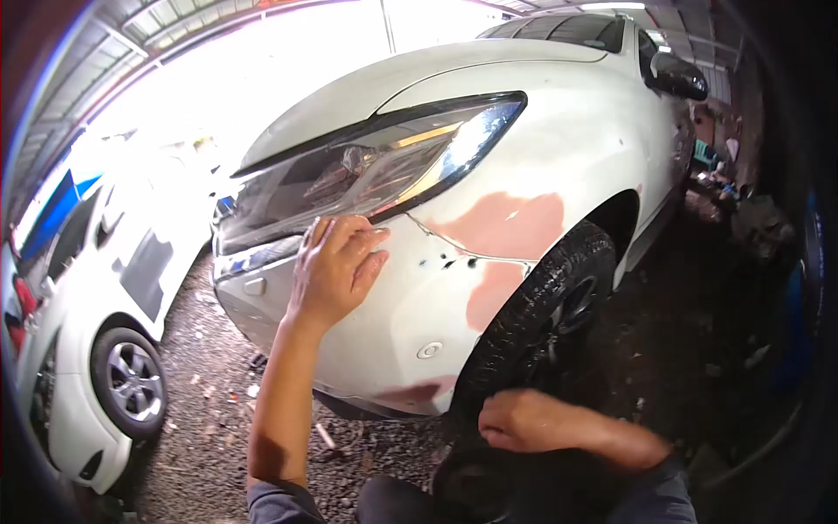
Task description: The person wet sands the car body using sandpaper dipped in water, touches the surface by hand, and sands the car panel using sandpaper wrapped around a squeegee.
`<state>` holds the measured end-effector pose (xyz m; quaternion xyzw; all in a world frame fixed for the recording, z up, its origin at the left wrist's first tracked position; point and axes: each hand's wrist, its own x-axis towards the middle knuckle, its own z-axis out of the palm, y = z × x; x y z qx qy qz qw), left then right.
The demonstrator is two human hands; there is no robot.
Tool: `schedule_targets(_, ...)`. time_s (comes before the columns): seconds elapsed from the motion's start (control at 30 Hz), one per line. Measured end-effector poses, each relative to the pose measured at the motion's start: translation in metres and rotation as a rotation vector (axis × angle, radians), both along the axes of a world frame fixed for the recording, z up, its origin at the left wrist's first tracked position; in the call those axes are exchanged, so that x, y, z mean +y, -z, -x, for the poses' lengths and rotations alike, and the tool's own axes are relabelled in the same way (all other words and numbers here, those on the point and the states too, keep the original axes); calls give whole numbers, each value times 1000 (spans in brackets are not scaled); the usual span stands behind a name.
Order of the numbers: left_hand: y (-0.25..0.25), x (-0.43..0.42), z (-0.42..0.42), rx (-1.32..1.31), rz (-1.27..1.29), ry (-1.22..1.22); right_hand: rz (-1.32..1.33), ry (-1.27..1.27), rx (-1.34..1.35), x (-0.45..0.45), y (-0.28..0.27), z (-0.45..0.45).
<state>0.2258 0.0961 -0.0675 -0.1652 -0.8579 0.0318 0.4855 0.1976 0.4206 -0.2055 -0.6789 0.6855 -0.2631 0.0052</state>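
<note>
My left hand (336,271) is at the front corner of a white car's bumper (393,306), just under the headlight (367,166). Its fingers are bent toward the lamp's lower edge, the thumb stands apart from them, and no object shows between. Low in front of the front tire (546,306), my right hand (528,421) is curled closed; whatever is inside, if anything, is hidden. Pinkish patches (506,225) mark the fender and bumper beside the wheel arch. Small dark spots and a seam lie between the headlight and the patches.
A second white car (87,349) with a silver wheel (131,382) stands at the left. Gravel ground (209,419) with scattered bits lies between the cars. A side mirror (679,77) juts out at upper right. Clutter, including a green chair (703,154), sits farther back.
</note>
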Motion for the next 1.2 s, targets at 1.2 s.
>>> schedule_targets(1.2,8,92,13,-189,387,-179,-259,377,-689,-36,601,-55)
